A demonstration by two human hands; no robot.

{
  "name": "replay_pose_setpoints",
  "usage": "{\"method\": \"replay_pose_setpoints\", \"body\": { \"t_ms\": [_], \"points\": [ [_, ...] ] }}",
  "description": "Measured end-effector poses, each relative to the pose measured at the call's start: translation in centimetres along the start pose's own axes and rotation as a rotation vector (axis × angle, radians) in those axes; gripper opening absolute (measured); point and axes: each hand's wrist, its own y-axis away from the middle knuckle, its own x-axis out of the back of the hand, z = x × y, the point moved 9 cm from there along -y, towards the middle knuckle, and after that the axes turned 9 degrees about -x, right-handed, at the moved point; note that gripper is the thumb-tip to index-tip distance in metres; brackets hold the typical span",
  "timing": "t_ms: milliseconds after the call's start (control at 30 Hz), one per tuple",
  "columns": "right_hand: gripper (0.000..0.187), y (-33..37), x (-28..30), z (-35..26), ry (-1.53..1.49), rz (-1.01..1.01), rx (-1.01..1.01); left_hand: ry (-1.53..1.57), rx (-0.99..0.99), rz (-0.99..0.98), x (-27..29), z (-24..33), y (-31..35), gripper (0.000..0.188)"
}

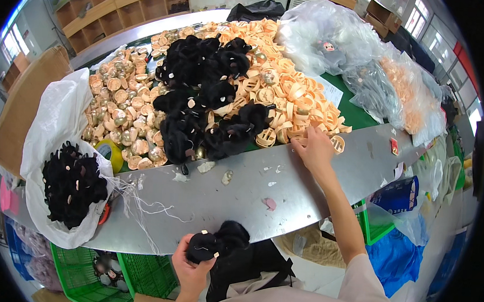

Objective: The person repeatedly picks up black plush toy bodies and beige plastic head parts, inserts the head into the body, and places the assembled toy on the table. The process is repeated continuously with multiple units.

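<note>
Near the table's front edge, my left hand (193, 264) is closed around a black fluffy plush piece (204, 246) with small pale tabs. A furry part of it sticks out to the right. My right hand (315, 148) reaches to the near edge of a heap of peach plastic ring-shaped parts (289, 90). Its fingers are bent in among the parts; what they hold, if anything, cannot be made out. A loose peach ring part (337, 144) lies just right of this hand. Between the heaps sits a pile of black plush pieces (194, 66).
Left of the plush lie gold-and-peach rounded plastic parts (119, 98) and yellow tape (109, 150). A white sack (53, 105) holds more black pieces. White strings (149, 203) trail over the metal table edge (234, 186). Clear bags (330, 38) stand far right; green crates (148, 274) sit below.
</note>
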Motion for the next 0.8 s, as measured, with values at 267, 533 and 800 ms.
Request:
{"method": "replay_pose_setpoints", "body": {
  "t_ms": [267, 533, 800],
  "points": [
    [0.033, 8.1, 4.9, -6.6, -1.052, -0.462, 0.053, -0.057, 0.054, -0.052, -0.4, -1.5, -0.3, 0.041],
    [0.062, 15.9, 9.8, -16.1, -1.323, -0.575, 0.494, 0.075, 0.08, -0.203, -2.7, -3.1, 0.7, 0.044],
    [0.064, 17.2, 8.8, -17.6, -1.265, -0.663, 0.495, -0.003, -0.11, -0.349, -2.8, -1.8, 1.3, 0.059]
  ]
}}
